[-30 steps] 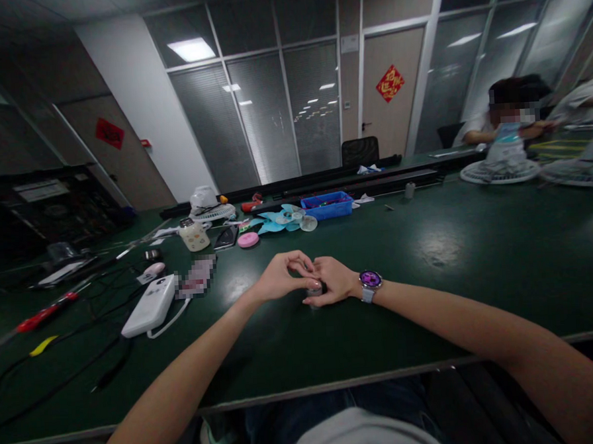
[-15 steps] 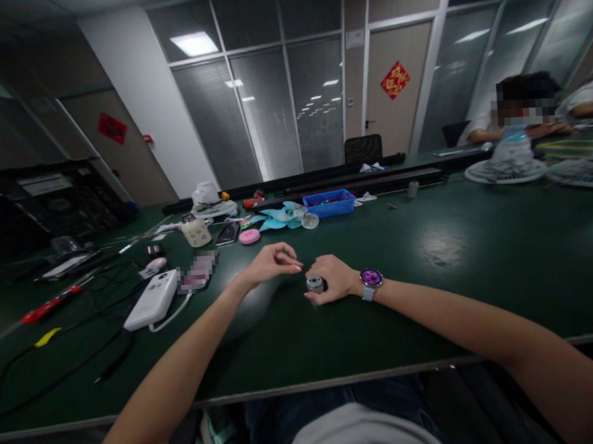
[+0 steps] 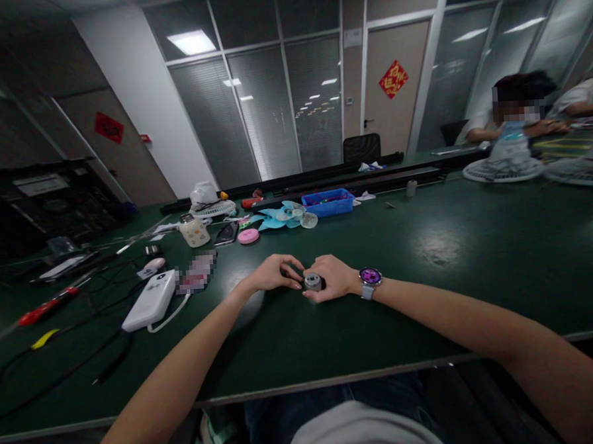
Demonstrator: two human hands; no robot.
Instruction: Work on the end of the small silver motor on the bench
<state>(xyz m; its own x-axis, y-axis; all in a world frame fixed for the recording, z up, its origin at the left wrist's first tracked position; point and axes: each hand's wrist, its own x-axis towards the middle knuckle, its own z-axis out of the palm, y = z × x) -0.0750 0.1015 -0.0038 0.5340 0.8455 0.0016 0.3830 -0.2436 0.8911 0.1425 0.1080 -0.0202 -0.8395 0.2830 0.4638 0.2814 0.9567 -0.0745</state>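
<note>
Single head-worn view, forward and down over the green table (image 3: 429, 294), fairly near.

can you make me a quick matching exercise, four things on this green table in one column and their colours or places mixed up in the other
Things:
1. small silver metal cylinder
2. shallow plastic tray
3. flat round disc
4. rectangular power bank with cable

Descriptions:
A. pink
B. white, left of the hands
C. blue, far side of the table
D. held at the right hand, the left hand close beside it

Pairs: 1-D, 2-C, 3-A, 4-B
</note>
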